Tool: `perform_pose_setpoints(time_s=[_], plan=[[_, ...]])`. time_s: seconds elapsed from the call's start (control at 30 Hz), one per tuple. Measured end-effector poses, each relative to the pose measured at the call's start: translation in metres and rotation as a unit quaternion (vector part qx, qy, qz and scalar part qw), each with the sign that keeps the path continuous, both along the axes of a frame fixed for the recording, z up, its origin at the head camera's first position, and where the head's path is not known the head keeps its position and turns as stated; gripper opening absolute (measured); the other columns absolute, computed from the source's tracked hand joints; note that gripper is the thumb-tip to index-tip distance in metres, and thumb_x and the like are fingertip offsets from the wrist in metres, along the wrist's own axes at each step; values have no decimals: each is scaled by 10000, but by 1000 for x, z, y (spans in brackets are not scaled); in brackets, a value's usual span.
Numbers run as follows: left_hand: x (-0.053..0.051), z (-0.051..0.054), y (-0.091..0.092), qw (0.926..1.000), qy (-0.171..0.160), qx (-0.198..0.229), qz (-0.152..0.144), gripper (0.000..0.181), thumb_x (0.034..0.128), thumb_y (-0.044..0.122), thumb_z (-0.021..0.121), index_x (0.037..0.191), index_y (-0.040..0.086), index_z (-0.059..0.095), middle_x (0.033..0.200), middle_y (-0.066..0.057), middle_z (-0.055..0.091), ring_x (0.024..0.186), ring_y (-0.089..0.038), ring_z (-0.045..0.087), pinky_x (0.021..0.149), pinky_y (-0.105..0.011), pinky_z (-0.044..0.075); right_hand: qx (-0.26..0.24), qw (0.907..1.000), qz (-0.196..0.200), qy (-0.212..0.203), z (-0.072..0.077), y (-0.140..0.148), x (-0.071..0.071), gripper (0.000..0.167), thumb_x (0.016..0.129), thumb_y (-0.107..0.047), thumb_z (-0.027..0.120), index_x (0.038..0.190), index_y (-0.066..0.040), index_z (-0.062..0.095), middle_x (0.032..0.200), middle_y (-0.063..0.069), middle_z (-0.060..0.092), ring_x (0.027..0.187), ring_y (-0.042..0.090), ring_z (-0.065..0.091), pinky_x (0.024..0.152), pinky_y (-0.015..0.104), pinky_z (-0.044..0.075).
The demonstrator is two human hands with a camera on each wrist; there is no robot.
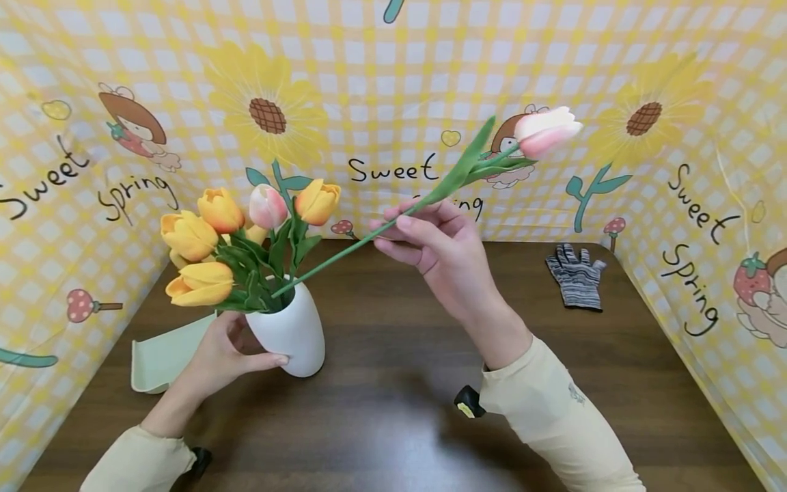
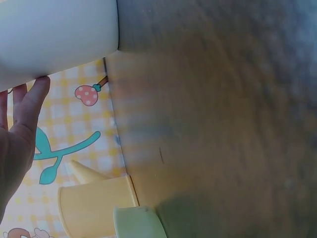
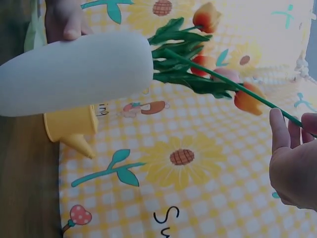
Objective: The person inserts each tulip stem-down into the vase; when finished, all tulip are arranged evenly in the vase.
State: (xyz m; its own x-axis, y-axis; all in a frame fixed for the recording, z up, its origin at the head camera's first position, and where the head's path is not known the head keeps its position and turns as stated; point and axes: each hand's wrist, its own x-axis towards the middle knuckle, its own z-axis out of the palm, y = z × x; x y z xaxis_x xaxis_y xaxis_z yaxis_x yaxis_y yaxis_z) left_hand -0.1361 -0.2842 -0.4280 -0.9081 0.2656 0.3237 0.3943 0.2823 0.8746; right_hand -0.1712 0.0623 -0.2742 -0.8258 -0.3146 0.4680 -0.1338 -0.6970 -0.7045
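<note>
My left hand (image 1: 218, 359) holds the side of a white vase (image 1: 298, 338), its thumb on the near face; the vase leans left in the head view. Yellow-orange tulips (image 1: 199, 283) and one pink-white tulip (image 1: 268, 206) stand in it with green leaves. Up and to the right, my right hand (image 1: 455, 266) pinches the green stem of another pink-white tulip (image 1: 547, 133), slanted with its bloom at the upper right. The lower end of that stem (image 3: 233, 84) lies at the vase's mouth among the leaves; I cannot tell whether it is inside.
A pale green tray (image 1: 162, 352) lies on the brown table (image 1: 393, 417) left of the vase. A yellow watering can (image 3: 72, 124) stands behind the vase. A grey knitted glove (image 1: 576, 277) lies at the back right. Checked cloth (image 1: 393, 89) surrounds the table.
</note>
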Motion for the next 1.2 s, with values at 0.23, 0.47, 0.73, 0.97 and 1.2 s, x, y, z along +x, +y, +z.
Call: perform_pose_setpoints(time_s=[0.23,0.47,0.73,0.97,1.2], plan=[[0,-1,0,10000,9,-27,33,966,624,-105,929,1454,83,474,1287,-63,614,1120,-150,630,787,-305,620,544,9978,-204,327,-6,-23,0,206,931,117,588,1029,-19,707,997,154,725,969,300,723,883,492,591],[-2,0,1,10000,-8,-3,-6,984,627,-113,924,1470,94,459,1295,-67,609,1116,-160,634,776,-328,626,1234,9919,44,312,-21,-47,1,144,950,123,610,1078,112,676,1058,185,709,995,292,715,900,520,575],[-3,-1,2,10000,-65,-49,58,956,639,-90,928,1455,110,472,1278,-64,620,1088,-157,644,766,-331,628,1755,9834,28,452,-41,-66,1,189,920,147,645,1106,177,645,1014,209,717,875,206,719,847,550,589],[-1,-1,-1,10000,9,28,-19,984,646,-134,903,1485,93,440,1276,-68,609,1090,-153,639,756,-317,627,2823,9533,-506,946,-60,-88,2,124,906,-29,762,1017,20,741,908,111,730,710,181,660,637,418,624],[5,3,-11,10000,14,-2,62,1032,648,-175,879,1522,90,398,1304,-92,602,1119,-162,635,799,-290,615,2909,9543,-355,592,-69,-96,3,227,911,-76,764,1110,-12,675,934,72,655,668,150,584,556,408,589]])
